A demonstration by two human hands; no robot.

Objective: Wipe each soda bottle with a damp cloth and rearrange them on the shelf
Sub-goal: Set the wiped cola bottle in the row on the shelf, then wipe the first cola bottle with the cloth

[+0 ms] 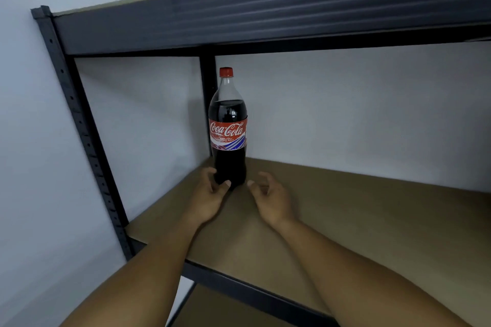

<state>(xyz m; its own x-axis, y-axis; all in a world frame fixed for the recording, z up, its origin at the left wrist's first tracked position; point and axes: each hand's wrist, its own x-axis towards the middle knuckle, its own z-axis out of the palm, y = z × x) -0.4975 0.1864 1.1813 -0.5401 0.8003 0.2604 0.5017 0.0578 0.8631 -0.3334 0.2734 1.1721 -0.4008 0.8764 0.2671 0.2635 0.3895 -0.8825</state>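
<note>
So there's just the one Coca-Cola bottle (229,164) in view. It's standing upright on the brown shelf board (345,207), tucked into the back left corner right by the rear post (207,82). The left grip (210,194) is wrapped round the very bottom of it, thumb on the front and fingers on the left side. The right grip (268,194) hovers just beside the base, loosely curled, holding nothing and not touching as far as I can tell. No cloth anywhere I can see. The bottle looks nearly full, liquid up to the shoulder, so I'd guess it's hefty and tippy if grabbed that low. The plastic is smooth, probably slick once damp. I'd take it round the label (227,135), or by the neck under the red cap (226,71).
</note>
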